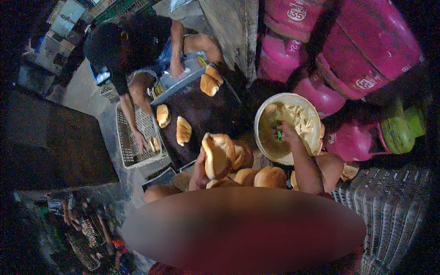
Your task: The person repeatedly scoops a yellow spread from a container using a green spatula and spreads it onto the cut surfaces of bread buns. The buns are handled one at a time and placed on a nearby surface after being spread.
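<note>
My left hand [199, 172] grips a split bread roll [218, 160], its cut face turned up. More rolls [270, 177] lie close to my body. My right hand [287, 132] reaches into a round white bucket [259, 137] at the right, its fingers by a small green object [279, 136]; whether they hold it I cannot tell. Pale cream spread [302, 118] coats the bucket's far inner side. In front of me a dark tray [206, 113] bears several rolls, one of them a single roll [184, 130] near its left side.
Across the tray sits a person [137, 44], one hand at a clear plastic container [185, 80], the other in a perforated plastic crate [129, 161]. Pink gas cylinders [371, 51] and a green one [398, 134] lie at the right. Stacked grey trays [388, 206] stand at the lower right; people are at the lower left.
</note>
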The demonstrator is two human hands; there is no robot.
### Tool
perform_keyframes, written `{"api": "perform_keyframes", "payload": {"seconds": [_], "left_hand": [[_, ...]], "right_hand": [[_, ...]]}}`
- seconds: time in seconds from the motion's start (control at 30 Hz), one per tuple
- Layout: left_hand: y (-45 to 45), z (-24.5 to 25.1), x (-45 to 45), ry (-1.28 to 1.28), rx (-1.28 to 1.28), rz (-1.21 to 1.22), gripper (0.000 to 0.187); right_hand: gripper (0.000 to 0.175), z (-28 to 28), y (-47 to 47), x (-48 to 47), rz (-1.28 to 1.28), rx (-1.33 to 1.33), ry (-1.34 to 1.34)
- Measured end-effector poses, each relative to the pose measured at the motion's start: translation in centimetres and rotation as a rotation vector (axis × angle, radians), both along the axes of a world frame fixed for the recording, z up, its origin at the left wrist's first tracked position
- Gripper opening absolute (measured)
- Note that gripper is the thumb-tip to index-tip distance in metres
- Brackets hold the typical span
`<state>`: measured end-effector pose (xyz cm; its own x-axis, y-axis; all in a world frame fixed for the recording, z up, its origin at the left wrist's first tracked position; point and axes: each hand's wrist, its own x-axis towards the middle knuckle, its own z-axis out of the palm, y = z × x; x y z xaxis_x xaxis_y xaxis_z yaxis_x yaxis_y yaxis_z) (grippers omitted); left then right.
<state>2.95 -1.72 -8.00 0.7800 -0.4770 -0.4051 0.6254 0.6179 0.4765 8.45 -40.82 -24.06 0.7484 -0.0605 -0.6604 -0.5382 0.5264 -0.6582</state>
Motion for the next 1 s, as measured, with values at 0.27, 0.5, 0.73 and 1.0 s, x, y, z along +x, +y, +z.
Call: {"api": "perform_keyframes", "payload": {"seconds": [0.27,0.5,0.73,1.0], "left_hand": [[-4.5,1.0,0.6,-0.036,0.011,-0.094,0.069],[-5.7,4.8,-0.8,-0.098,-0.021,-0.072,0.073],[-2.3,0.9,-0.5,-0.062,-0.010,-0.025,0.066],[-1.6,2.1,-1.6,-0.102,-0.073,-0.127,0.061]], "right_hand": [[0.044,16.5,5.2,-10.2,0.459,-0.493,-0.434],[0.048,22.3,11.1,-12.6,0.501,-1.181,-1.037],[0.055,22.9,8.4,-17.6,0.843,-1.465,-0.981],[0.063,27.4,8.7,-12.8,0.623,-1.544,-1.144]]}}
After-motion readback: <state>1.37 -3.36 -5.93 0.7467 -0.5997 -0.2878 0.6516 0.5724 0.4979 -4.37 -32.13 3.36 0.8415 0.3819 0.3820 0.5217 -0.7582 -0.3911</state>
